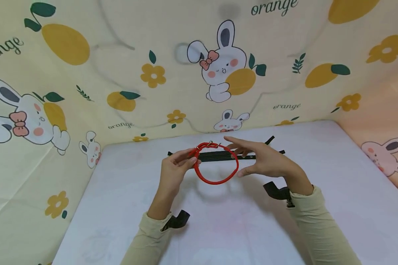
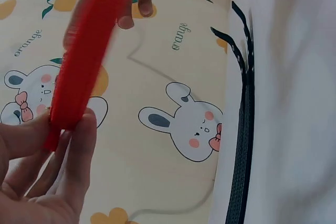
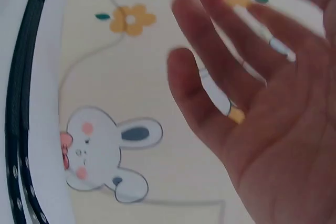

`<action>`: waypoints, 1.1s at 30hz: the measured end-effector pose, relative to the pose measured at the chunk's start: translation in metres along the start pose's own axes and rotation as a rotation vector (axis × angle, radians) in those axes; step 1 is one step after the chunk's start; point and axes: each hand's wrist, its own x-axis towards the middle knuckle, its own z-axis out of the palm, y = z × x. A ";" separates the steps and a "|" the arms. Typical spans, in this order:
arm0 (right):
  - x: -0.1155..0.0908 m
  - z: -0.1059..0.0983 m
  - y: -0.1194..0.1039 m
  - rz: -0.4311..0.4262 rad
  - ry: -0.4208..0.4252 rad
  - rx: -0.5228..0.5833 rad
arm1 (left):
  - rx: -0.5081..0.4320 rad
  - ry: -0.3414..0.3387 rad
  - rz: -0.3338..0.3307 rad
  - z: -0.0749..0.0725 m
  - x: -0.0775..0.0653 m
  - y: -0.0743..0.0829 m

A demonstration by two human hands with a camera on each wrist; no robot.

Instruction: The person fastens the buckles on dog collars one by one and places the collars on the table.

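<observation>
In the head view, the black straps [image 1: 215, 156] are partly covered by the left hand [image 1: 175, 167] and the right hand [image 1: 268, 158]. Contact between the right fingertips and the red loop [image 1: 216, 182] cannot be determined; its metal fittings [image 1: 210, 142] are too small to be made out. Both sleeves [image 1: 147, 235] are cut off by the lower edge. Left wrist view: upper part of loop blurred and cropped at top, part of the right hand hidden by it; straps cropped below. Right wrist view: right fingertips blurred; loop mostly cut off by top edge; straps cropped above and below
</observation>
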 end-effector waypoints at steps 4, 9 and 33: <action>0.000 -0.001 0.002 -0.057 -0.012 -0.060 | 0.046 -0.034 -0.014 0.000 0.001 0.002; 0.005 0.006 0.004 -0.058 0.020 -0.094 | 0.181 -0.157 0.008 -0.011 0.002 0.008; 0.055 0.084 0.018 0.090 -0.115 -0.076 | 0.704 -0.357 0.052 -0.085 0.018 -0.027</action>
